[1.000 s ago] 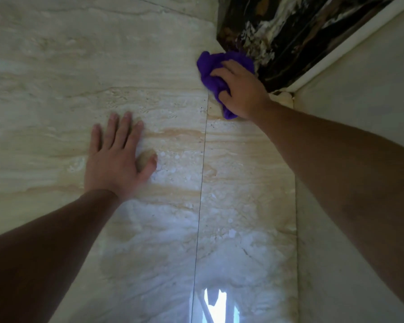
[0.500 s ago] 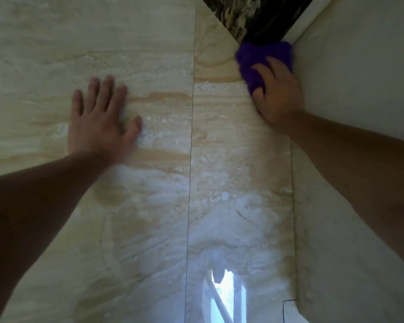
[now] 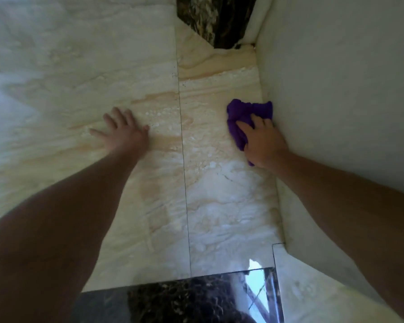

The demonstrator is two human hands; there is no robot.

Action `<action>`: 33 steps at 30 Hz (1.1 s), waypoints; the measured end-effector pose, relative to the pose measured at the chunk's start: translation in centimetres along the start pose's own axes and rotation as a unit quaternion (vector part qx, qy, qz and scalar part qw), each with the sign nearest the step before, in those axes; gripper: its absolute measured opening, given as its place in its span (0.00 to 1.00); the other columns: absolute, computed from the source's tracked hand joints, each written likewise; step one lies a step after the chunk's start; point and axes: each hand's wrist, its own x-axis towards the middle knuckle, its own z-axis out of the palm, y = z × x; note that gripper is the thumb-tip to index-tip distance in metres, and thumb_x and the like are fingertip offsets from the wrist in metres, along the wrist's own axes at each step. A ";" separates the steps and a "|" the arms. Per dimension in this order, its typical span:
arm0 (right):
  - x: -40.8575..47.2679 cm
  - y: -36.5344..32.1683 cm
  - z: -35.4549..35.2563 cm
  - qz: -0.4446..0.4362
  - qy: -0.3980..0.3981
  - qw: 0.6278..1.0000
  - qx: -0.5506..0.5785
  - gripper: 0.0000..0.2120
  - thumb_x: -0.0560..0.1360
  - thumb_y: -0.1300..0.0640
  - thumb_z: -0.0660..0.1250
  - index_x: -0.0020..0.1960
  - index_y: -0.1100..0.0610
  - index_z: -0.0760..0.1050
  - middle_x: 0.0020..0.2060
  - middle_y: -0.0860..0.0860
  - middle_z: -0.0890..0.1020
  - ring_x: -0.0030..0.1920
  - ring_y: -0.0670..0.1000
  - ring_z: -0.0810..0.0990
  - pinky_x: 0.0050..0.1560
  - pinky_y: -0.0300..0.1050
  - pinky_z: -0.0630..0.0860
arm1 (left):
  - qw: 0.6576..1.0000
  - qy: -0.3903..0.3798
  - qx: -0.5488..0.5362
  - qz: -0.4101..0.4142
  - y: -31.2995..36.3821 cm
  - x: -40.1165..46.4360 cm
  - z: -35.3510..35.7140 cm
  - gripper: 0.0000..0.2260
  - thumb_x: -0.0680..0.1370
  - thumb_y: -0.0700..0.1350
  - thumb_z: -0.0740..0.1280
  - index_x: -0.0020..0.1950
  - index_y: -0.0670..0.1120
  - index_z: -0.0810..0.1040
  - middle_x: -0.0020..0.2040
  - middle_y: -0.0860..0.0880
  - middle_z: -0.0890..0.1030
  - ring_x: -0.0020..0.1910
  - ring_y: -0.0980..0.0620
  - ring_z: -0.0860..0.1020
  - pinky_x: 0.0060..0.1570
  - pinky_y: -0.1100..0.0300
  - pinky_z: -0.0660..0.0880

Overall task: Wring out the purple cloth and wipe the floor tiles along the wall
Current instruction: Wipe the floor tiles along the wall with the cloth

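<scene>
The purple cloth (image 3: 239,120) is bunched on the glossy cream marble floor tiles (image 3: 215,206), right against the foot of the pale wall (image 3: 336,89). My right hand (image 3: 264,142) lies flat on top of the cloth and presses it onto the tile, covering its near half. My left hand (image 3: 124,131) rests palm down on the neighbouring tile, fingers spread, holding nothing. A thin grout line (image 3: 182,148) runs between the two hands.
A dark veined marble strip (image 3: 215,19) sits in the far corner where floor meets wall. Another dark marble tile (image 3: 173,301) lies at the near edge, with a bright window reflection (image 3: 257,285) beside it. The wall steps outward at lower right.
My right hand has dragged the cloth back along the wall, away from the dark strip in the corner and toward me. My left hand stays planted on the tile.
</scene>
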 end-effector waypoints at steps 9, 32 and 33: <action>-11.9 -1.5 3.9 0.015 -0.043 0.999 0.012 0.41 0.71 0.52 0.73 0.79 0.48 0.58 0.74 0.60 0.64 0.69 0.64 0.66 0.63 0.59 0.75 | 0.992 -0.117 -0.004 0.054 -4.0 -21.9 10.4 0.62 0.64 0.82 0.59 0.83 0.49 0.34 0.82 0.40 0.30 0.81 0.37 0.32 0.67 0.18 0.45; -27.7 -3.2 4.0 0.209 -0.083 0.951 0.211 0.16 0.78 0.59 0.65 0.65 0.61 0.77 0.58 0.58 0.81 0.60 0.60 0.81 0.51 0.47 0.77 | 0.978 -0.097 -0.185 -0.001 -4.3 -33.6 -0.6 0.23 0.82 0.60 0.64 0.52 0.42 0.86 0.36 0.44 0.82 0.41 0.45 0.82 0.48 0.56 0.76; -29.7 -2.8 2.8 0.215 -0.100 0.939 0.248 0.16 0.76 0.58 0.67 0.63 0.58 0.79 0.54 0.57 0.82 0.56 0.59 0.82 0.49 0.44 0.76 | 0.962 -0.134 -0.237 -0.018 -2.7 -36.5 -0.8 0.22 0.82 0.59 0.65 0.48 0.41 0.86 0.30 0.48 0.81 0.31 0.52 0.79 0.42 0.58 0.75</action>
